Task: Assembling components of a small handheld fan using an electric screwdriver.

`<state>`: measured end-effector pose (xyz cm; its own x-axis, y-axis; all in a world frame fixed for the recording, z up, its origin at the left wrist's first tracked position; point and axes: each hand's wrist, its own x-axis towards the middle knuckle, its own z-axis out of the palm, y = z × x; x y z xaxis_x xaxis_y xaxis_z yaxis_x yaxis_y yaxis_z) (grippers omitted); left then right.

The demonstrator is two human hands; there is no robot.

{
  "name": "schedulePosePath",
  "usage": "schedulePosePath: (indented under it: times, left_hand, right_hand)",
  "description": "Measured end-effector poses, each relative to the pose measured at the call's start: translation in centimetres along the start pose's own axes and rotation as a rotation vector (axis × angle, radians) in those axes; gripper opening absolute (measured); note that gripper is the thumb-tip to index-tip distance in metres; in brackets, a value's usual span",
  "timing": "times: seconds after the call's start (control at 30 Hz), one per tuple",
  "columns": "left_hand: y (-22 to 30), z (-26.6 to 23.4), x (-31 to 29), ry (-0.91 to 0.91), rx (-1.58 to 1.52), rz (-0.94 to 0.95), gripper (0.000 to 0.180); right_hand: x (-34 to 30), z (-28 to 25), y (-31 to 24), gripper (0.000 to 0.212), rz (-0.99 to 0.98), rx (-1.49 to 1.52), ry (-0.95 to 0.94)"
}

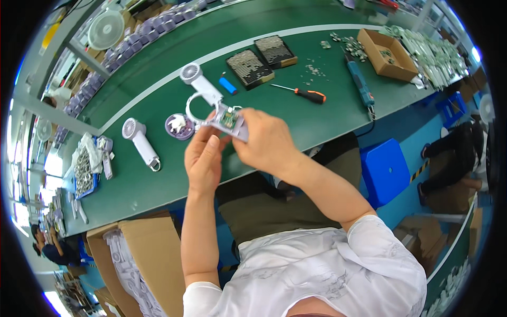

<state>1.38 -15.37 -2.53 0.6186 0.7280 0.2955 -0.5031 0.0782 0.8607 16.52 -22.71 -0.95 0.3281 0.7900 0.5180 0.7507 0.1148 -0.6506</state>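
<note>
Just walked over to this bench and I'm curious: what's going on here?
A person holds an opened white handheld fan over the green table, its circuit board exposed. The left hand steadies it from below; the right hand grips its handle end. Another white fan, an orange-handled screwdriver, two trays of small parts and a cardboard box lie on the table.

**Bench layout around the raised hands**

The left hand (pixel 203 158) and right hand (pixel 266 140) meet above the near edge of the table (pixel 317 121), both on an opened fan handle (pixel 227 119). Left of them lie a small round dish (pixel 178 127) and, further left, a finished fan (pixel 140 140). Beyond, two trays (pixel 261 61) sit side by side; right of these lie a screwdriver (pixel 303 93), an electric driver (pixel 362 84) and a cardboard box (pixel 385 53).
</note>
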Motion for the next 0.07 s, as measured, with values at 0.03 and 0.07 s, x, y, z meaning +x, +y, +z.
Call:
schedulePosePath:
  times: [0.03, 0.07]
  left_hand:
    - [-1.2, 0.3, 0.1, -0.030, -0.083, -0.063, 0.057]
    - [-1.9, 1.3, 0.4, -0.030, -0.061, -0.080, 0.063]
  right_hand:
    - [-0.7, -0.3, -0.1, 0.037, 0.013, 0.029, 0.015]
    - [-1.3, -0.1, 0.5, 0.043, 0.024, 0.036, -0.016]
